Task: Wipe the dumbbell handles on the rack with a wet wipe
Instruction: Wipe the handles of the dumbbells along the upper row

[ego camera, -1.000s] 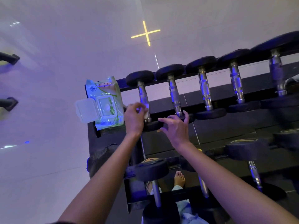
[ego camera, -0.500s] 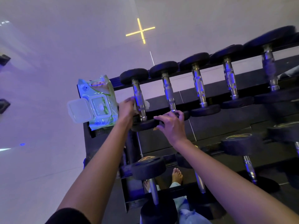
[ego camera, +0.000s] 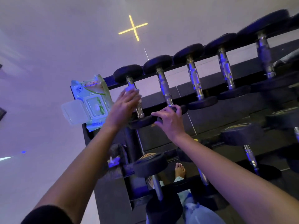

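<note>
A black dumbbell rack [ego camera: 210,110] runs across the right half of the view under purple-blue light, with a row of dumbbells lying across its top tier, chrome handles pointing away from the person and black round heads at each end. A green pack of wet wipes [ego camera: 92,101] sits at the left end of the top tier, its clear flip lid [ego camera: 72,113] hanging open to the left. On the pale floor beyond, a yellow cross [ego camera: 133,28] glows. Lower tiers hold more dumbbells, one with a yellow-marked head [ego camera: 149,164] below the arms, and bare toes [ego camera: 179,170] show between the lower rails.

The leftmost dumbbell handle [ego camera: 135,97] on the top tier is partly covered by the left hand [ego camera: 123,107], which reaches up from a long, nearly straight forearm. Its fingers curl around the upper part of the handle, closed on a pale wet wipe [ego camera: 130,90] that shows above the fingertips, blurred. The near head of that dumbbell [ego camera: 142,121] lies just below the hand, clear of it.

The right hand [ego camera: 169,120] reaches in from the lower right, wrist bent back, fingers spread and arched. Its fingertips rest on the near head of the second dumbbell [ego camera: 178,109], at the foot of that dumbbell's handle [ego camera: 165,88], while the thumb points left toward the head of the first dumbbell. It holds nothing; it only presses on the weight
</note>
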